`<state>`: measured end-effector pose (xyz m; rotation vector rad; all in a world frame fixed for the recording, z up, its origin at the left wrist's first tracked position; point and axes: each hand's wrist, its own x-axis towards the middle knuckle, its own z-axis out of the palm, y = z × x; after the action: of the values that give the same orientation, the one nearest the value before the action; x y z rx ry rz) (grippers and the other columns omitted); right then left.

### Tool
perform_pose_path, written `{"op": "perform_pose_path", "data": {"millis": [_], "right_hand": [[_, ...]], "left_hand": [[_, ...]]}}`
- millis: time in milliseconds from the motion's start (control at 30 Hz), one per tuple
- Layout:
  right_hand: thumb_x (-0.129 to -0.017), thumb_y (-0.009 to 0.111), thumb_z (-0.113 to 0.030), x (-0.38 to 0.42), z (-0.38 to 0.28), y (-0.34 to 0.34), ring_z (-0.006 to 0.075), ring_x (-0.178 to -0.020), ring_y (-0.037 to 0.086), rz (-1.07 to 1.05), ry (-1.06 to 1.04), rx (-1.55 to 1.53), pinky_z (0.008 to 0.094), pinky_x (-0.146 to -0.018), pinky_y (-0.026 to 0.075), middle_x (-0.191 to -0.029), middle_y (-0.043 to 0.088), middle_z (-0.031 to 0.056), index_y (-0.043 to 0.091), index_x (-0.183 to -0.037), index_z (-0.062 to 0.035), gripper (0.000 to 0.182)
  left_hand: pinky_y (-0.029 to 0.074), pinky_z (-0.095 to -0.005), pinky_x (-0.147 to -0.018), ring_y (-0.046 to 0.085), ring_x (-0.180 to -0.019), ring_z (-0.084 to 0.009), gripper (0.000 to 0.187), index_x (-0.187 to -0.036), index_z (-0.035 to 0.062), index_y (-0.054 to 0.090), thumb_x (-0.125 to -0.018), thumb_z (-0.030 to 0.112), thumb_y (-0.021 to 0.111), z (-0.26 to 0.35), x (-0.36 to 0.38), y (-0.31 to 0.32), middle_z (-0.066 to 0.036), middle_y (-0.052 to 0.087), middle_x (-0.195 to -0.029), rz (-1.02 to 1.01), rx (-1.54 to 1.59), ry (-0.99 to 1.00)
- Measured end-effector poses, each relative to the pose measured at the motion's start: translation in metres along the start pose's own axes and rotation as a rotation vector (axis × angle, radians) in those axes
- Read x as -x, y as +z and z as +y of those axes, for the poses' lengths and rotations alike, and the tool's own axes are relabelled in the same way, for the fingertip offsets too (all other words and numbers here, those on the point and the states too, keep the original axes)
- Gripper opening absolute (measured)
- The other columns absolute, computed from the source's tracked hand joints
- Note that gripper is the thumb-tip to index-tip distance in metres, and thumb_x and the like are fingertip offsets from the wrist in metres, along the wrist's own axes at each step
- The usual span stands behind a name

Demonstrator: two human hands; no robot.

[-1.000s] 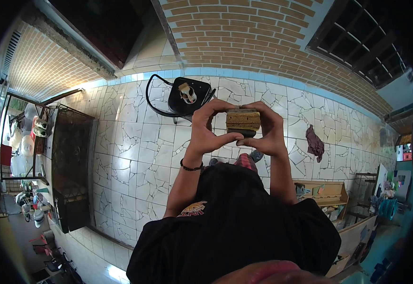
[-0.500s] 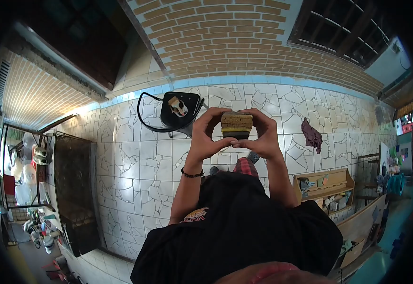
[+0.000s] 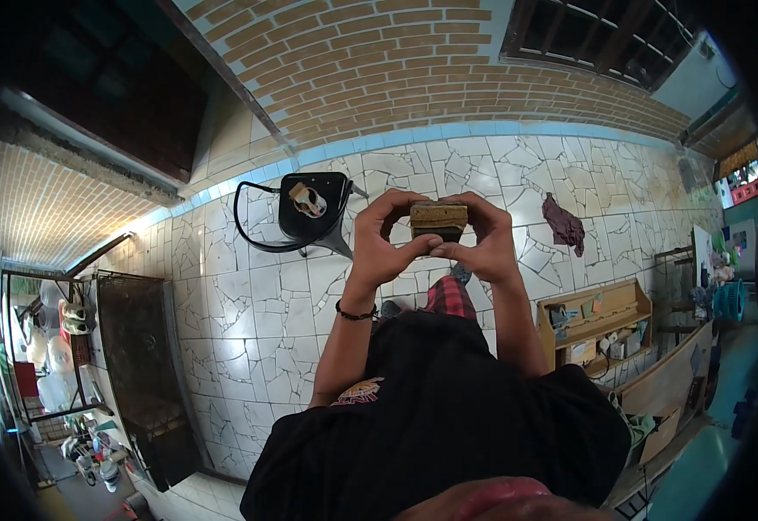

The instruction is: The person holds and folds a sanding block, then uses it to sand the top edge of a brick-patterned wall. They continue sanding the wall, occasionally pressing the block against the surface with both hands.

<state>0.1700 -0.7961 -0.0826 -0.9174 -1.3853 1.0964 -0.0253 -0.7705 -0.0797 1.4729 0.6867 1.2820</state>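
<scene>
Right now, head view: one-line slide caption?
Both hands, left hand and right hand, hold a layered brown rectangular block above the white cracked-tile floor.

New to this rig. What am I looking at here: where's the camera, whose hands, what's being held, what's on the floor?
There is no machine here: a person works with two bare hands. The single picture comes from a fisheye camera worn on the person's head, looking forward and down, so the edges curve and the black shirt fills the bottom.

The left hand and right hand are raised together in front of the body, gripping a layered brown block from either side. What the block is made of is unclear.

Below lies a white cracked-tile floor. On it stands a black stool with a small object on its seat, a dark red rag lies to the right, and a wooden shelf unit and a dark wire cage stand at the sides.
</scene>
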Motion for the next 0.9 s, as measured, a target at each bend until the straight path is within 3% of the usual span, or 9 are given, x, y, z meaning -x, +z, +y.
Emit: {"op": "perform_pose_path", "data": {"millis": [333,467,600,900], "right_hand": [[-0.060,0.099,-0.008,-0.018,0.003,-0.051,0.0173,-0.109,0.068,0.070,-0.035,-0.132,0.0342,-0.099,0.052,-0.112,0.071,0.0093,0.061,-0.127,0.0010,0.077],[-0.061,0.099,-0.008,-0.026,0.024,-0.096,0.0181,-0.111,0.067,0.038,-0.016,-0.086,0.0346,-0.100,0.053,-0.112,0.071,0.0094,0.061,-0.125,0.0009,0.076],[-0.063,0.098,-0.009,-0.048,0.018,-0.131,0.0187,-0.109,0.068,0.110,-0.010,-0.126,0.0345,-0.098,0.053,-0.110,0.071,0.0096,0.063,-0.121,0.0007,0.069],[-0.064,0.098,-0.011,-0.081,0.032,-0.247,0.0171,-0.108,0.068,0.164,-0.007,-0.081,0.0339,-0.097,0.053,-0.110,0.072,0.0093,0.062,-0.122,-0.0001,0.069]], "left_hand": [[0.052,-0.0346,-0.103,0.066,-0.115,-0.0206,0.073,-0.134,-0.0029,0.058,-0.070,0.010,0.093,-0.024,-0.044,0.047,-0.009,0.068,-0.118,-0.042,0.093,0.011],[0.053,-0.0336,-0.100,0.067,-0.113,-0.0189,0.066,-0.128,-0.0021,0.062,-0.071,0.009,0.092,-0.043,-0.068,0.067,-0.009,0.069,-0.116,-0.117,0.042,-0.089],[0.054,-0.0334,-0.098,0.070,-0.105,-0.0174,0.053,-0.120,-0.0005,0.066,-0.073,0.004,0.090,-0.042,-0.109,0.109,-0.007,0.071,-0.108,-0.004,0.122,-0.019],[0.053,-0.0335,-0.099,0.068,-0.107,-0.0178,0.053,-0.122,-0.0022,0.064,-0.075,0.003,0.088,-0.094,-0.191,0.188,-0.009,0.071,-0.112,-0.127,0.107,-0.085]]}}
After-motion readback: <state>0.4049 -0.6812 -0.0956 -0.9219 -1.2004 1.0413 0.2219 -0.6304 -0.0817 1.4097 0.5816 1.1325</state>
